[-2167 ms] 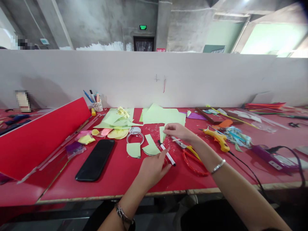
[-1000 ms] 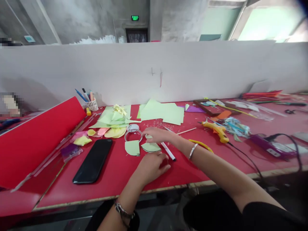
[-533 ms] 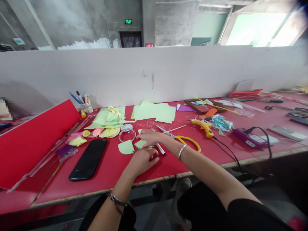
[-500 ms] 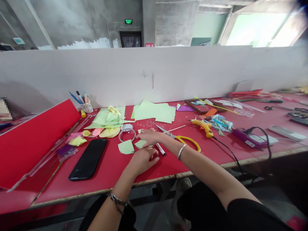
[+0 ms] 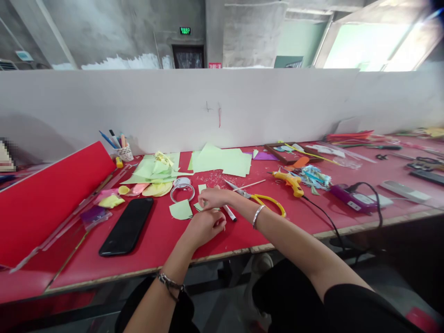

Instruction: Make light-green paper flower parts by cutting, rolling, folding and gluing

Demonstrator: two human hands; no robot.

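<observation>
In the head view, our left hand (image 5: 205, 227) is half curled and our right hand (image 5: 212, 198) bends its fingers over the partly hidden green paper cutout (image 5: 198, 206), probably to steady it, though we cannot tell whether either grips anything. The marker (image 5: 230, 213) and scissors (image 5: 268, 202) lie beside our right hand, likely for easy reach.

The desk (image 5: 86, 259) has a smooth red top with a soft sheen and a rough, wood-like front edge. The phone (image 5: 126, 226) is glossy black. Matt green paper sheets (image 5: 222, 161) look smooth, while the crumpled yellow paper (image 5: 163, 159) is creased. The scissors (image 5: 267, 203) pair shiny metal blades with yellow plastic handles. The glue gun (image 5: 289, 181) is yellow plastic, and the thin stick (image 5: 250, 185) looks wooden. A bracelet (image 5: 257, 216) of polished, silvery metal shines; the concrete wall (image 5: 114, 30) looks rough and patchy.
</observation>
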